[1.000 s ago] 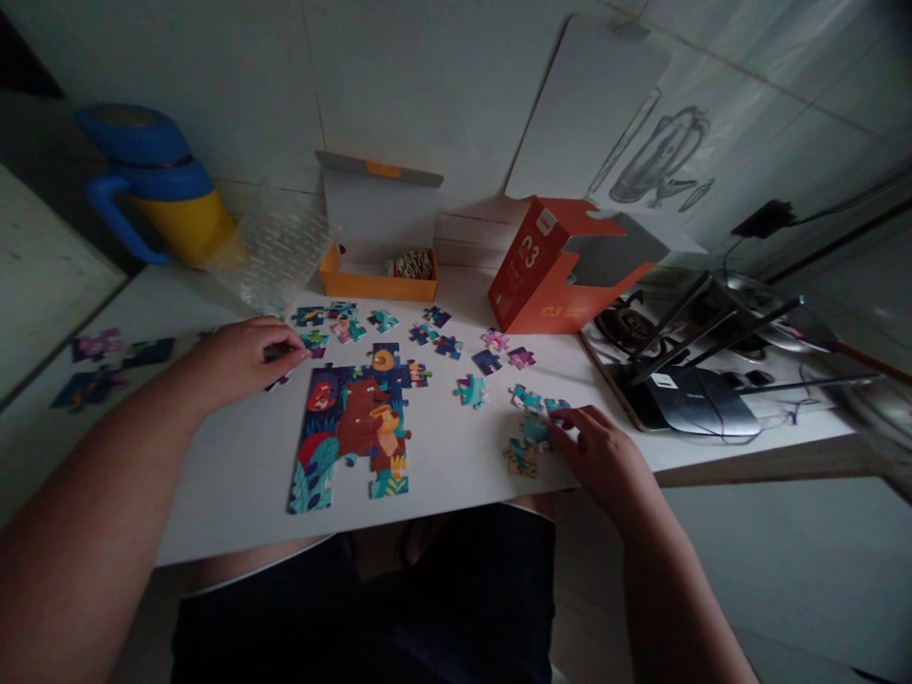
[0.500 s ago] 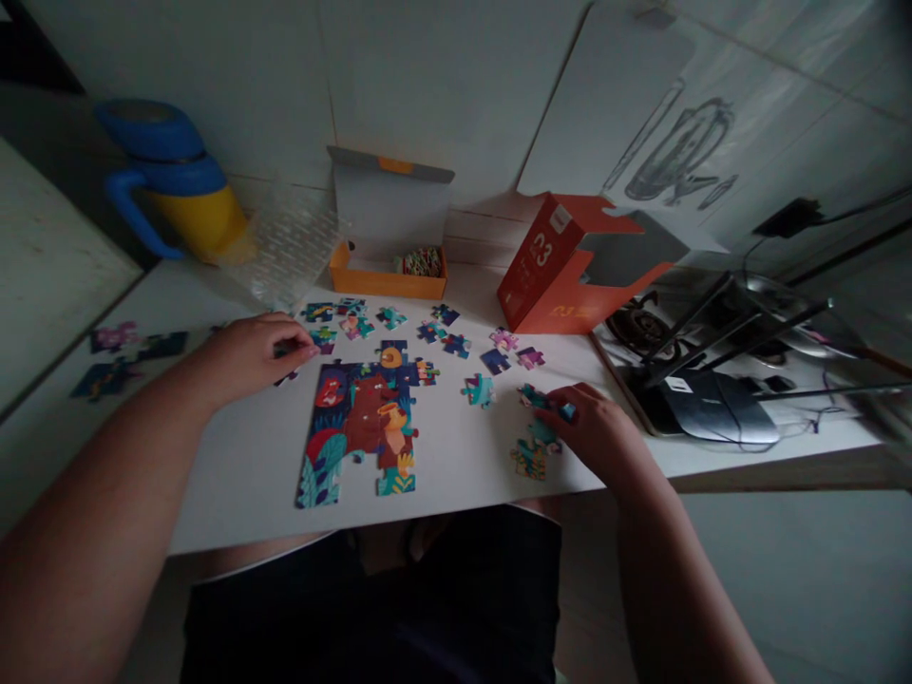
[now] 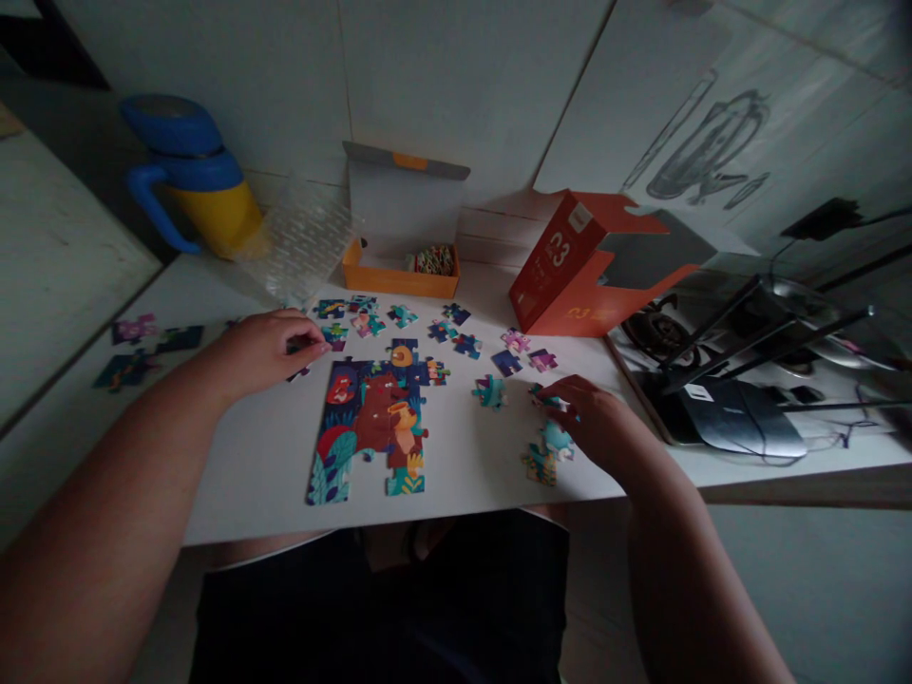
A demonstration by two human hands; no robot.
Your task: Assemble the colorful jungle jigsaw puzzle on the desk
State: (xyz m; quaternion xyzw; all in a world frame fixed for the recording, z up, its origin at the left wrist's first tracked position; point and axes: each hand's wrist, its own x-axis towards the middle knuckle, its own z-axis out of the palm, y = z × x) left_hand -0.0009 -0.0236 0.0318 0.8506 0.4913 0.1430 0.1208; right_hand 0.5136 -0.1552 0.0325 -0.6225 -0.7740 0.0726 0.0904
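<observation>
While left hand (image 3: 275,350) curls near part-built puzzle (image 3: 374,413), right hand (image 3: 595,416) bends over loose pieces (image 3: 540,465); cannot tell either grip

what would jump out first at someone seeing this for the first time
Probably the bright, partly joined jigsaw puzzle near the table's front edge, with the left hand by its upper left corner and the right hand at a cluster of loose pieces to the right. After that, the orange-red box at the back right and the blue and yellow jug at the back left.
</observation>
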